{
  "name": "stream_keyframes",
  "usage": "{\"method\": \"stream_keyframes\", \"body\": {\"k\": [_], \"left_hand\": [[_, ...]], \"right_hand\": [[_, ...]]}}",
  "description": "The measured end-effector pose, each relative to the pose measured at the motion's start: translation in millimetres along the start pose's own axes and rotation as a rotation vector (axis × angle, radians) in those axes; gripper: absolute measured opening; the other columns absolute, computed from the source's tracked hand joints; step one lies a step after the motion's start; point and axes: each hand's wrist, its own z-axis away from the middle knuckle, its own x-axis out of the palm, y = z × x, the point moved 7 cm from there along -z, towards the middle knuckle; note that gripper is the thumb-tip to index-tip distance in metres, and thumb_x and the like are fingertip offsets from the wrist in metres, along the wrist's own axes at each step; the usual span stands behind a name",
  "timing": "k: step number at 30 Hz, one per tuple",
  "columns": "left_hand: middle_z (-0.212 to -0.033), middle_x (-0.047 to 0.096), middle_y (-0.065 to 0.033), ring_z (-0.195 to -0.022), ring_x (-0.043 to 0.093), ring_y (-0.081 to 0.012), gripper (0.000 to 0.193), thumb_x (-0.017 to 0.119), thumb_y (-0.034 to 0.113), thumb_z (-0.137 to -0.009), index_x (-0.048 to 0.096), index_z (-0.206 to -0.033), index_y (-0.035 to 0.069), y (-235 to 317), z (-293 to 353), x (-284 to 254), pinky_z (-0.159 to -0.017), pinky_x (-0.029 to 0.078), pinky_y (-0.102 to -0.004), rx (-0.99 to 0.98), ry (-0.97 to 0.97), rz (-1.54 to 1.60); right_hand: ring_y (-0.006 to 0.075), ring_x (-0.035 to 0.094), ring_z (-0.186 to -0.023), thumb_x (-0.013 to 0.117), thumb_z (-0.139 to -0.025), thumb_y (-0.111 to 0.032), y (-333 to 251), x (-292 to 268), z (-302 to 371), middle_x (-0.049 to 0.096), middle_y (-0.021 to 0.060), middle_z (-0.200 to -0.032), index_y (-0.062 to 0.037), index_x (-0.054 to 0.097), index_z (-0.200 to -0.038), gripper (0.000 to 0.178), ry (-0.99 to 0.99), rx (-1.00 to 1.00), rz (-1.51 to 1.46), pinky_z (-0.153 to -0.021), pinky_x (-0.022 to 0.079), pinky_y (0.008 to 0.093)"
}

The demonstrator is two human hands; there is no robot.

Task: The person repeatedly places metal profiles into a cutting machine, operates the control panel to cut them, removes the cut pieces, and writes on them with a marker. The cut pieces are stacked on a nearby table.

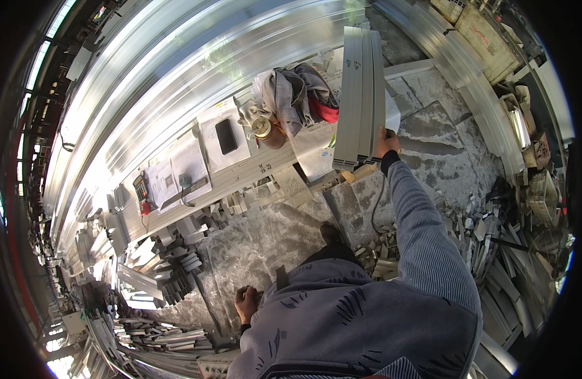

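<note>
My right hand (389,143) reaches forward to the right edge of a stack of long grey aluminium profiles (360,95), near their closest ends. Its fingers are closed at that edge; a small dark patch shows between thumb and finger, too small to name. The profiles lie side by side across a workbench (266,169), with handwritten marks on them. Down by my left side hangs my left hand (245,304), its fingers curled in; whatever may be inside is hidden. Left of the profiles lie a crumpled grey garment (288,95) with a red part and a jar with a gold-coloured lid (262,129).
On the bench are a black phone (226,137), paper sheets (188,158), a calculator (140,185) and a red-ended object (145,207). Long shiny profiles (196,69) fill the far side. Offcut heaps (155,335) lie at lower left and right (493,252). A cable (381,196) hangs near my right arm.
</note>
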Motion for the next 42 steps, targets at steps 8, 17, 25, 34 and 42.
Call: {"method": "stream_keyframes", "body": {"k": [8, 17, 25, 34, 42], "left_hand": [[-0.085, 0.067, -0.0083, -0.075, 0.070, -0.0211, 0.018, 0.070, 0.013, -0.093, 0.061, -0.102, 0.001, 0, -4, 6, -0.067, 0.058, -0.0334, 0.013, -0.040, -0.045], [-0.084, 0.066, -0.0066, -0.075, 0.066, -0.0157, 0.019, 0.070, 0.014, -0.092, 0.060, -0.102, 0.001, -2, 3, 7, -0.069, 0.056, -0.0311, 0.011, -0.026, -0.101], [-0.084, 0.067, -0.0062, -0.074, 0.062, -0.0121, 0.019, 0.070, 0.014, -0.092, 0.061, -0.103, 0.001, -4, 13, 8, -0.069, 0.053, -0.0289, -0.006, -0.025, -0.133], [-0.086, 0.069, -0.0074, -0.075, 0.065, -0.0142, 0.020, 0.071, 0.016, -0.092, 0.062, -0.102, 0.002, -15, 13, 21, -0.068, 0.054, -0.0289, -0.052, -0.073, -0.065], [-0.079, 0.067, -0.0073, -0.066, 0.063, -0.0137, 0.019, 0.073, 0.017, -0.091, 0.057, -0.091, 0.005, -13, 11, 29, -0.061, 0.051, -0.0278, -0.066, -0.112, -0.113]], "right_hand": [[0.0394, 0.068, -0.091, 0.059, -0.095, -0.050, -10, 4, 1, 0.072, 0.0172, -0.095, -0.0062, 0.068, -0.105, 0.046, 0.076, -0.048, 0.072, -0.079, 0.054, 0.0497], [0.0383, 0.069, -0.095, 0.058, -0.096, -0.048, -23, -4, 6, 0.073, 0.0158, -0.100, -0.0124, 0.065, -0.114, 0.041, 0.052, -0.054, 0.247, -0.082, 0.055, 0.0503], [0.0415, 0.068, -0.094, 0.061, -0.096, -0.039, -23, 2, 4, 0.071, 0.0182, -0.100, -0.0154, 0.056, -0.125, 0.037, 0.042, -0.106, 0.065, -0.081, 0.055, 0.0515], [0.0446, 0.066, -0.099, 0.060, -0.096, -0.041, -35, -5, 4, 0.069, 0.0210, -0.110, -0.0152, 0.051, -0.130, 0.044, -0.048, -0.201, 0.182, -0.082, 0.054, 0.0534], [0.0375, 0.063, -0.107, 0.065, -0.092, -0.024, -60, -28, 11, 0.067, 0.0169, -0.118, -0.0097, 0.054, -0.131, 0.042, 0.133, -0.435, 0.343, -0.090, 0.052, 0.0487]]}}
